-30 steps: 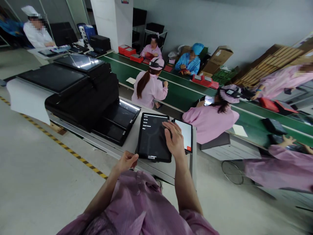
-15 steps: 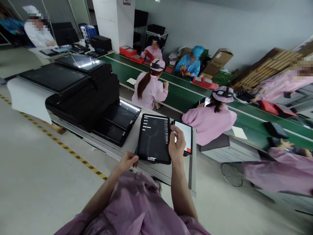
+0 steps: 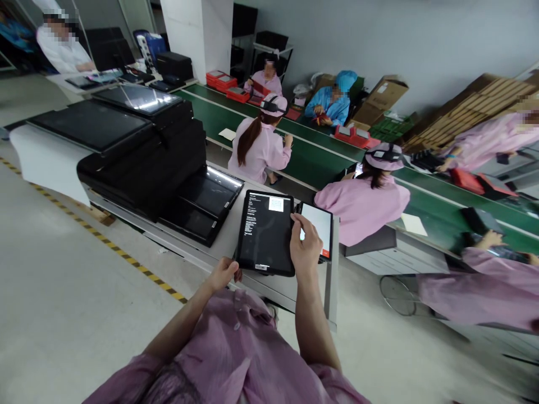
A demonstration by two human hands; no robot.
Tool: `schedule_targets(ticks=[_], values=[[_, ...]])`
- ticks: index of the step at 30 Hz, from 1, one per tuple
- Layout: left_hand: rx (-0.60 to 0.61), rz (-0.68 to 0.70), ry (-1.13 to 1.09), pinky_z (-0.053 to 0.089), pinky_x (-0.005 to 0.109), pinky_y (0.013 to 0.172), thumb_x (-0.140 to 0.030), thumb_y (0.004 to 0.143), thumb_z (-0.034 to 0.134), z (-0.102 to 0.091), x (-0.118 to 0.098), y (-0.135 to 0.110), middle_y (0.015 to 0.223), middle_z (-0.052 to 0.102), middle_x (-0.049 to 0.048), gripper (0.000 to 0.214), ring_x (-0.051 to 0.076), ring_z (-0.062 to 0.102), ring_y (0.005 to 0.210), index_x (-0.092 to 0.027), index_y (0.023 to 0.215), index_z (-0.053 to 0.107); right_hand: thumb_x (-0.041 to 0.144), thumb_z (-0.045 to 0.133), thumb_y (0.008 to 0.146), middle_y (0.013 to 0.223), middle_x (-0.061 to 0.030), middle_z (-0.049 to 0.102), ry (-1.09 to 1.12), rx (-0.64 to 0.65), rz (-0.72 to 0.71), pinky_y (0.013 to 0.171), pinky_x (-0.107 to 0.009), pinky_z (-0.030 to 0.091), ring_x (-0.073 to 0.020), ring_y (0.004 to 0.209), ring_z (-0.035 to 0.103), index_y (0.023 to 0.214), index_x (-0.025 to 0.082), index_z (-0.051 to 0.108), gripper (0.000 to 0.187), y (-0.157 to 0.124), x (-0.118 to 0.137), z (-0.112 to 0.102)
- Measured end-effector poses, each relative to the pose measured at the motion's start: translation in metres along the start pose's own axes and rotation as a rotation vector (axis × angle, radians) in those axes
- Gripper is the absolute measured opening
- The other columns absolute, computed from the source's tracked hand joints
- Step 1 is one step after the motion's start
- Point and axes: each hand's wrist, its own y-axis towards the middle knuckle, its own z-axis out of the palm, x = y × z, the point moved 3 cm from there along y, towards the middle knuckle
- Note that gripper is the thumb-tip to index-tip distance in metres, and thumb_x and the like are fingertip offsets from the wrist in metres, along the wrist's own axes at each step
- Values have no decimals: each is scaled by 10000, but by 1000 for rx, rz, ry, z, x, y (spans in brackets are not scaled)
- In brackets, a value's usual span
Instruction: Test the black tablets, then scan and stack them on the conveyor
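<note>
1. Stack of dark units (image 3: 138, 163): piled at about ten o'clock from the lit tablet, on the grey bench (image 3: 269, 289). Every screen in view there is black. Two more flat units (image 3: 206, 205) lie just beside the stack at its near foot, also dark.
2. Left hand (image 3: 225, 273): at seven o'clock from the lit tablet, on the bench's near edge. Fingers are curled together into a loose fist with nothing visible inside. The thumb lies at or just beside the tablet's near-left corner; whether it actually touches cannot be told.
3. Lit tablet (image 3: 265, 233): lies flat on the bench, straight ahead of the person at twelve o'clock. Its dark screen shows lines of white text and a white code square (image 3: 276, 203) at the one o'clock corner.
4. Right hand (image 3: 306, 247): at three o'clock from the tablet, not clamped on anything. The index finger reaches out to the tablet's right edge; the other fingers are loosely bent.
5. White-screen device (image 3: 322, 221): just beside the tablet at three o'clock, partly under the right hand.
6. Status, as judged: one unit is powered and under the hand, while the stacked units appear untouched.
7. Co-workers in pink (image 3: 364, 202) sit at a green conveyor (image 3: 328, 163), from twelve to two o'clock, well apart.
</note>
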Motion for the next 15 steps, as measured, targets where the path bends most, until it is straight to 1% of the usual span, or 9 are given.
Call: schedule_targets(ticks=[3, 5, 7, 9, 12, 15], values=[[2, 9, -6, 476, 324, 598, -1126, 769, 373, 2, -2, 0, 470, 567, 65, 950, 189, 625, 552, -243, 456, 525, 424, 509, 1156, 1222, -84, 861, 10, 133, -165, 1159, -553, 581, -318, 1369, 729, 1206, 278, 820, 347, 6, 4, -1], [0, 0, -9, 473, 325, 590, -1139, 749, 370, 2, -2, 0, 456, 550, 57, 950, 193, 622, 544, -248, 450, 509, 424, 505, 1159, 1214, -77, 862, 35, 165, -228, 1180, -563, 566, -316, 1391, 714, 1204, 293, 827, 351, 12, 5, -2], [-7, -5, -22, 471, 321, 583, -1145, 733, 384, 3, -2, 1, 442, 527, 43, 942, 185, 603, 528, -253, 447, 481, 434, 483, 1167, 1236, -78, 855, 38, 125, -221, 1172, -555, 572, -307, 1360, 727, 1233, 297, 822, 372, 19, 5, -5], [-14, -2, -42, 470, 317, 579, -1129, 749, 411, 3, -1, 1, 441, 515, 34, 926, 177, 591, 524, -254, 451, 465, 448, 466, 1174, 1256, -81, 849, 27, 103, -208, 1165, -544, 577, -302, 1335, 736, 1257, 294, 814, 390, 26, 6, -4], [-37, -11, -52, 473, 316, 580, -1098, 796, 417, 4, 2, 0, 449, 503, 27, 909, 177, 597, 535, -256, 457, 456, 459, 461, 1177, 1294, -90, 838, 13, 131, -225, 1173, -543, 570, -305, 1359, 723, 1298, 286, 797, 397, 32, 9, 0], [-51, -22, -36, 472, 321, 585, -1114, 785, 378, 6, 3, -1, 453, 495, 25, 921, 177, 593, 540, -258, 455, 453, 454, 443, 1184, 1308, -94, 834, 22, 143, -255, 1197, -548, 551, -304, 1408, 698, 1316, 279, 787, 408, 36, 10, 4]])
